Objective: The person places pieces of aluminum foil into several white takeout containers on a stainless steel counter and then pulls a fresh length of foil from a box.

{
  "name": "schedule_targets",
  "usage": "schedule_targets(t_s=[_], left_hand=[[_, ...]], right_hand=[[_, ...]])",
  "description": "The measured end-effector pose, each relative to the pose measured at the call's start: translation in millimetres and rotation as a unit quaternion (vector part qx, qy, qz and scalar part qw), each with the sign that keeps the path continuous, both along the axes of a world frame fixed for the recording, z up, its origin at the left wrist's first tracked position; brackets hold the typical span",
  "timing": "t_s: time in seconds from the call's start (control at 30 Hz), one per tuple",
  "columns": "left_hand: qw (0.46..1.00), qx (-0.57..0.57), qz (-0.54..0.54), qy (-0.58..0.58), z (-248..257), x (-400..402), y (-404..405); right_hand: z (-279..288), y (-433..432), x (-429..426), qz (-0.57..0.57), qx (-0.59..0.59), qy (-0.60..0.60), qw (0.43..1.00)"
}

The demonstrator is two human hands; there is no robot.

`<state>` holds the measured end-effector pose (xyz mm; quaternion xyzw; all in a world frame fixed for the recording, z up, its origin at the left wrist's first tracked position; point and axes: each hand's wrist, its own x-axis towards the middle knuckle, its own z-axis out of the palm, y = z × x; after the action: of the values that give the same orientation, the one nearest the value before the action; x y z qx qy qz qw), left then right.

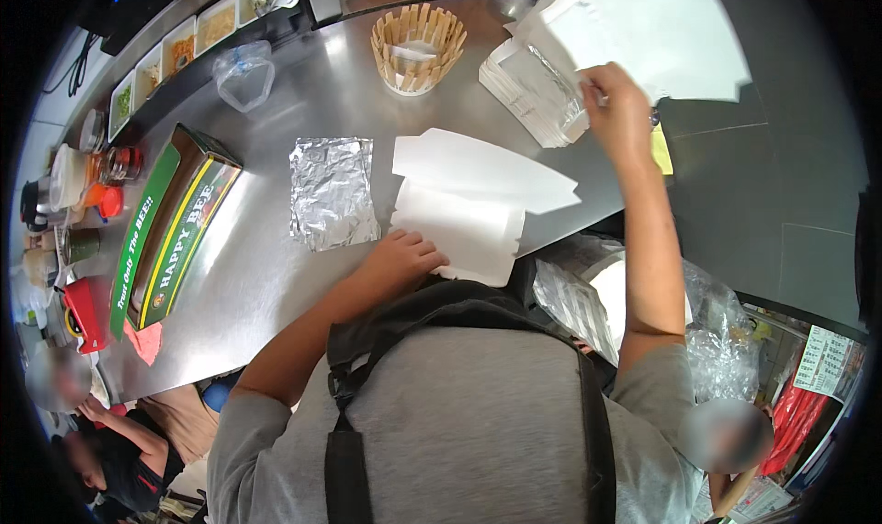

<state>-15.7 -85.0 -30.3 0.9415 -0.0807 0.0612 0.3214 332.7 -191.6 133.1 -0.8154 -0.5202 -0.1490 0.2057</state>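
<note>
My left hand (pixel 412 254) lies on the near left edge of a flat white paperboard sheet (pixel 462 228), holding nothing. Beyond that edge, a second white piece (pixel 482 169) with a pointed end overlaps the sheet or joins it; I cannot tell which. Just left of them is a crinkled rectangle of aluminium foil (pixel 332 193). At the upper right, my right hand (pixel 615 107) pinches the near edge of a large white sheet (pixel 665 35). Beside those fingers sits a stack of folded white paper (pixel 534 100) with a shiny foil-like top.
Cut green boxes with printed writing (pixel 182 241) stand on the steel counter (pixel 255 317) at left. A clothespin-rimmed cup (pixel 417 52), a clear plastic bag (pixel 244 76) and topping trays (pixel 182 49) line the back. A plastic-wrapped pack (pixel 575 303) is at lower right. Other people (pixel 131 448) are nearby.
</note>
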Motion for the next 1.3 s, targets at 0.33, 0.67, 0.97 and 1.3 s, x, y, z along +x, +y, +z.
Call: schedule_targets(t_s=[0.33,0.67,0.97,1.3], left_hand=[[0.999,-0.020,0.035,0.034,20.5,-16.6,9.8],[0.999,-0.026,0.033,0.027,26.4,-12.0,9.4],[0.990,-0.001,0.114,-0.082,16.9,14.0,19.4],[0.932,-0.178,0.312,-0.042,56.5,-16.1,81.4]], right_hand=[[-91.0,20.4,14.0,0.016,-0.074,0.037,0.996],[-87.9,13.7,-3.1,-0.018,-0.118,0.089,0.989],[-26.1,-23.0,-82.3,-0.049,0.319,0.083,0.943],[-93.0,-32.7,-176.0,0.112,-0.118,0.324,0.932]])
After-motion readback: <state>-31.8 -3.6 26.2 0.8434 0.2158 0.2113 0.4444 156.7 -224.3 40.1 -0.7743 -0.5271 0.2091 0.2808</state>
